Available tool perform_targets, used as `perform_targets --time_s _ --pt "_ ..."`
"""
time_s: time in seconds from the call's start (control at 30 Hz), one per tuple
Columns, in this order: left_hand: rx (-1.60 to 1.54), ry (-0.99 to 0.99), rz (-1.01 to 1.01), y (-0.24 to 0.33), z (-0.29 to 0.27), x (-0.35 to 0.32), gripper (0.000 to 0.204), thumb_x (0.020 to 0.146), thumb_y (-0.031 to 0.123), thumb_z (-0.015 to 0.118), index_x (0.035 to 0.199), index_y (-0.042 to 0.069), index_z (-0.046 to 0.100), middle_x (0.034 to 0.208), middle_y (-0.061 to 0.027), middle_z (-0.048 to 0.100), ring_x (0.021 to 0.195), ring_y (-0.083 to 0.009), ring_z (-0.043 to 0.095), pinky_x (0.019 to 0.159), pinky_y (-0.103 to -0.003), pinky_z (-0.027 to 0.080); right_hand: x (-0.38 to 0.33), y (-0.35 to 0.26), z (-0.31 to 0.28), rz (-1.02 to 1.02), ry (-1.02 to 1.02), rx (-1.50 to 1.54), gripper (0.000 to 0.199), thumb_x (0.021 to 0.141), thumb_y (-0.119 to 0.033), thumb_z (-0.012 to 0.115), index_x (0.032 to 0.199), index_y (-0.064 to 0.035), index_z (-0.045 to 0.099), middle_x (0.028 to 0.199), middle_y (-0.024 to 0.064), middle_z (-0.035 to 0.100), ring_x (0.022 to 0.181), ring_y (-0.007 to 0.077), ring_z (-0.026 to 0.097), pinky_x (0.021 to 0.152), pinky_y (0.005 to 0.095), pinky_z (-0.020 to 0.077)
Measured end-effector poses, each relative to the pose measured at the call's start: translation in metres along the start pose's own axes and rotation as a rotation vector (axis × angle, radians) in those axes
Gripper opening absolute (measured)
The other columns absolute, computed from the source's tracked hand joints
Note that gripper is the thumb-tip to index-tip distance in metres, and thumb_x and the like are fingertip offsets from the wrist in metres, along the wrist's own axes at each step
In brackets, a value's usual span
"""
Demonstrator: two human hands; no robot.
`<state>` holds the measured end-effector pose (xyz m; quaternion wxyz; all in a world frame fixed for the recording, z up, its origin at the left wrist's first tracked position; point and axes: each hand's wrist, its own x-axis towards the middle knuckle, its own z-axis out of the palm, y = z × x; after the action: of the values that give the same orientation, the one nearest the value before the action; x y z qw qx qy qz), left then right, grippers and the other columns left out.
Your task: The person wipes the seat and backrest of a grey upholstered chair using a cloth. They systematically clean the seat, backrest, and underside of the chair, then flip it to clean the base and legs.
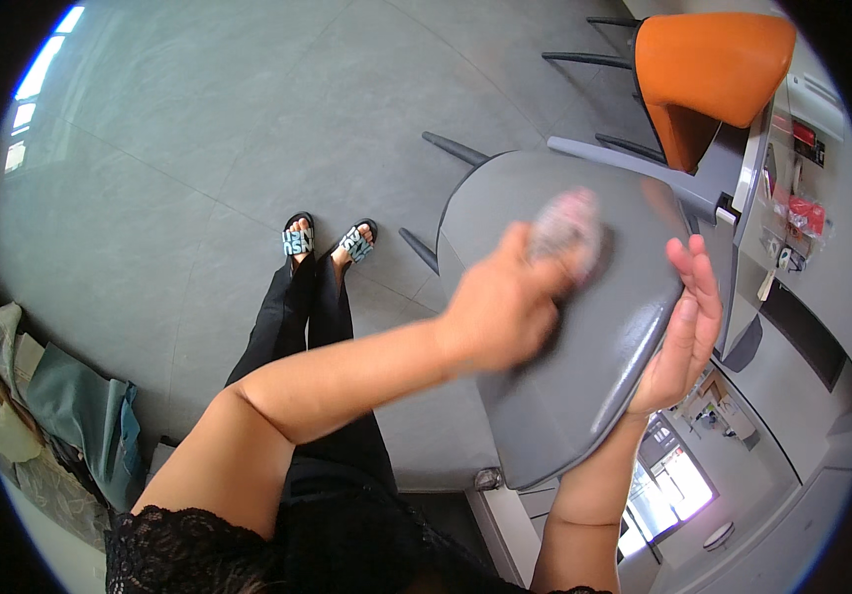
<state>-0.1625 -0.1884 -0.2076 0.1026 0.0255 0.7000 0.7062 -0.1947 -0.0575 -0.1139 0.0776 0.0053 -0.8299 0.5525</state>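
A grey padded chair [564,396] with dark legs sits in front of me, its smooth upholstery shiny along the right edge. Closed around a pinkish-white wad [569,230], my left hand [505,307] is over the grey upholstery. The wad is smeared by motion, so its exact kind does not show, nor does firm contact with the surface. At the chair's right edge, my right hand [685,332] rests with its palm against the side and its fingers stretched out, holding nothing.
An orange chair [708,69] with dark legs stands at the far right. Beyond the grey chair, a pale table [832,257] bears red packets [804,218] and small items. Folded greenish-grey material [84,411] lies at the left. My sandalled feet [299,238] are on grey tiles.
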Motion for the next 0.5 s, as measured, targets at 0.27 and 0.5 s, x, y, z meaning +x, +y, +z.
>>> perform_targets --time_s 0.27,0.5 --pt "0.264 -0.261 -0.251 -0.033 0.012 0.005 0.048 0.080 0.010 0.055 0.126 0.023 0.058 0.114 -0.0235 0.048 0.092 -0.0405 0.064 0.078 -0.047 0.055 -0.001 0.000 0.001 0.001 0.037 0.026 0.039 0.099 -0.010 0.033 0.131 0.0061 0.048 0.134 0.0263 0.050 0.125 0.0296 0.050 0.110 0.0456 0.0354" --pt "0.214 -0.216 -0.294 -0.043 -0.009 -0.026 0.043 0.083 0.015 0.057 0.125 0.021 0.060 0.119 -0.0226 0.051 0.098 -0.0373 0.062 0.075 -0.044 0.055 -0.004 0.000 0.002 0.030 0.061 0.050 0.038 0.099 -0.012 0.033 0.129 0.0048 0.048 0.136 0.0251 0.048 0.127 0.0279 0.048 0.111 0.0451 0.0354"
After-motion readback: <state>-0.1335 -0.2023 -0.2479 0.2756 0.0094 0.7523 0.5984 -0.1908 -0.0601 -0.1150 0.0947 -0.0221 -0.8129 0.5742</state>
